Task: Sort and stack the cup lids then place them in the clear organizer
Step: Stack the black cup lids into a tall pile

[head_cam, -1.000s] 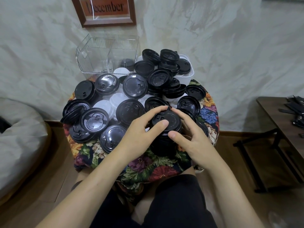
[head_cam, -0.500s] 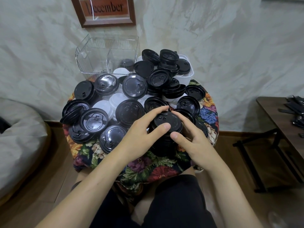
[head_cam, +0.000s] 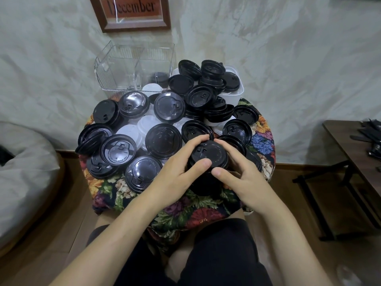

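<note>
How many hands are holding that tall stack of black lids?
2. The left hand grips the left side of the stack, thumb on its near edge. The right hand grips the right side. Both show fully; none is hidden.

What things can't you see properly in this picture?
1. Stack of black lids, head view: the left hand and right hand wrap its sides, hiding its height.
2. White lids: mostly buried under loose black lids.
3. Dark items on the side table: cut off by the right edge.
</note>
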Tool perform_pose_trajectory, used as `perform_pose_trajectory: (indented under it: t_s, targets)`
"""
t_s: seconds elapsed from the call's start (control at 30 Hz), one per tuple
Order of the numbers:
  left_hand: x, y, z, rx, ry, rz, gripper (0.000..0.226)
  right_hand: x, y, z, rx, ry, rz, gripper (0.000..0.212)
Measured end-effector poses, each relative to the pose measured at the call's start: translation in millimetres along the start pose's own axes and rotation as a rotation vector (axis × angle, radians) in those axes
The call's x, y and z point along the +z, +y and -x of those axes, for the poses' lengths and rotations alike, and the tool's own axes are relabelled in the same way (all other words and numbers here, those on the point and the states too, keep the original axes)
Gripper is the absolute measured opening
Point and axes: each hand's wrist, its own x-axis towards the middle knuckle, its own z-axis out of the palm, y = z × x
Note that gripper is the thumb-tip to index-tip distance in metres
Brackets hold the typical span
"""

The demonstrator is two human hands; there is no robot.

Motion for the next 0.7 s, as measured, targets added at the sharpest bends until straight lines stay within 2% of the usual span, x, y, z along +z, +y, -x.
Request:
perform_pose_trajectory:
  t_s: [0.2, 0.4, 0.53, 0.7]
  targets:
    - [0.0, -3.4, 0.3, 0.016, -0.023, -0.004, 0.066, -1.0, -0.7, -0.2, 0.019, 0.001, 0.007, 0.066]
    - [0.4, -8.2, 4.0, 0.010, -0.026, 0.036, 0.062, -0.6, 0.0, -1.5, 0.028, 0.001, 0.025, 0.066]
    - [-2.6, -7.3, 4.4, 0.002, -0.047, 0.034, 0.063, 0.2, -1.0, -2.7, 0.026, 0.013, 0.018, 0.074]
    - [-8.6, -7.6, 4.9, 0.004, -0.073, 0.023, 0.064, 3.3, -0.6, -2.7, 0.018, 0.037, 0.015, 0.067]
